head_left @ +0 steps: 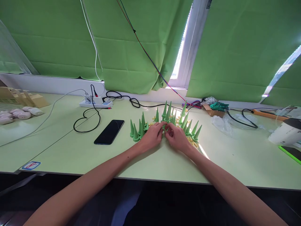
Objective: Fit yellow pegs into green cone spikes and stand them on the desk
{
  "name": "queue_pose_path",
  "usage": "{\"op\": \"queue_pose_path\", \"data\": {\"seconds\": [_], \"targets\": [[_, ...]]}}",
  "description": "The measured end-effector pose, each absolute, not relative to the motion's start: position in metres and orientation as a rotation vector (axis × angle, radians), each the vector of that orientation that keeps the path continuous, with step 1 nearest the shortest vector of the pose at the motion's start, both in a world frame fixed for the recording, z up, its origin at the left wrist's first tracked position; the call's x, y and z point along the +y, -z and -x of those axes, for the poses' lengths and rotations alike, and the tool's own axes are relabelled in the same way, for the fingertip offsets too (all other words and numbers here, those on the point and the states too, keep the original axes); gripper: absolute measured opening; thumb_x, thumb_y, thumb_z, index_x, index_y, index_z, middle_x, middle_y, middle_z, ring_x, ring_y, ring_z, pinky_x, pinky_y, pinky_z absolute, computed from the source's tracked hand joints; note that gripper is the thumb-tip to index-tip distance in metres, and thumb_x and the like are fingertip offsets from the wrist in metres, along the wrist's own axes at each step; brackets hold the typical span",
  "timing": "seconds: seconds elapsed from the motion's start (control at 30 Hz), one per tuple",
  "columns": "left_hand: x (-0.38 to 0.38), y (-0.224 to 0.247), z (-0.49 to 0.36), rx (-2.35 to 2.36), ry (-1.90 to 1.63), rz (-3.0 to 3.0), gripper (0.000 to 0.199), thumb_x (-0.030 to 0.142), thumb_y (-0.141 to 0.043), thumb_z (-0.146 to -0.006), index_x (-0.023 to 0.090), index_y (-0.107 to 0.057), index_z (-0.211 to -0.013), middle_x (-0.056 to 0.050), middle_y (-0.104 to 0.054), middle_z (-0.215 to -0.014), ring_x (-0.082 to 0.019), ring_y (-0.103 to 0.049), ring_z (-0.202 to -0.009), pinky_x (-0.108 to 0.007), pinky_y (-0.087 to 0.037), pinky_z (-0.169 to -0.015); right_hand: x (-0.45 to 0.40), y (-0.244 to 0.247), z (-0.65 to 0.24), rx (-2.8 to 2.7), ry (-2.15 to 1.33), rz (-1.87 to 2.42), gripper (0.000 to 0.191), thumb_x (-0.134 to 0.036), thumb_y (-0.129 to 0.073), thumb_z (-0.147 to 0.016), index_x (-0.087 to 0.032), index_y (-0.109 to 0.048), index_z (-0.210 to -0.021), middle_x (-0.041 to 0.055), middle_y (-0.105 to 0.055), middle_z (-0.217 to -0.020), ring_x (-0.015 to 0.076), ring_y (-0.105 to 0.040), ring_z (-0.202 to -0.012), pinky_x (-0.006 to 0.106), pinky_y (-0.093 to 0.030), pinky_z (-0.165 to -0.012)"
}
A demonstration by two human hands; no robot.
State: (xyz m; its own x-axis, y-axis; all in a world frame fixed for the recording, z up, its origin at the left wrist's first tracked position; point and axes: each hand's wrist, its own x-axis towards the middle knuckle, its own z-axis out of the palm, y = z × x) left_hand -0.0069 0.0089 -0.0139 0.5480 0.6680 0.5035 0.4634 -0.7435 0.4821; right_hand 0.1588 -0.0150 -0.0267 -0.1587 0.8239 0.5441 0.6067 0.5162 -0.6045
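Observation:
My left hand (153, 134) and my right hand (176, 135) meet at the middle of the table, fingertips pinched close together. Between them is something small that I cannot make out, partly covered by the fingers. Around both hands stand several green cones (135, 133) with pointed tips and wider round bases. More green cones (197, 133) stand to the right of my right hand. Small yellow pieces (192, 142) lie in a loose pile beside my right wrist, and others show among the cones behind the hands.
A black phone (109, 132) lies left of the cones. Behind it, a white power strip (96, 103) has cables running from it. At the back right sit a small cardboard box (213, 110) and clear plastic bags (222, 125). White rounded objects (23, 113) lie far left.

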Motion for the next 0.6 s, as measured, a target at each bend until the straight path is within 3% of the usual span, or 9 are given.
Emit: {"op": "queue_pose_path", "data": {"seconds": [0.17, 0.6], "targets": [[0.008, 0.013, 0.007, 0.972, -1.007, -2.506, 0.041, 0.013, -0.042, -0.094, 0.021, -0.054, -0.132, -0.009, -0.059, -0.104, -0.019, -0.059, -0.091, -0.034, -0.049, -0.08, -0.019, 0.021, -0.157, -1.786, -0.289, 1.195, 0.005, -0.021, -0.054, -0.084, -0.019, -0.054, -0.088, -0.004, -0.054, -0.062, 0.0113, -0.046, -0.052, 0.025, -0.039, -0.056], [0.008, 0.014, 0.007, 1.023, -1.044, -2.443, 0.034, 0.025, -0.044, -0.098, 0.024, -0.055, -0.13, -0.009, -0.052, -0.121, -0.009, -0.054, -0.065, -0.028, -0.049, -0.065, -0.025, 0.015, -0.157, -1.67, -0.312, 1.119, 0.012, -0.03, -0.046, -0.096, -0.02, -0.051, -0.098, -0.0002, -0.059, -0.076, 0.0118, -0.056, -0.056, 0.026, -0.043, -0.058]]}}
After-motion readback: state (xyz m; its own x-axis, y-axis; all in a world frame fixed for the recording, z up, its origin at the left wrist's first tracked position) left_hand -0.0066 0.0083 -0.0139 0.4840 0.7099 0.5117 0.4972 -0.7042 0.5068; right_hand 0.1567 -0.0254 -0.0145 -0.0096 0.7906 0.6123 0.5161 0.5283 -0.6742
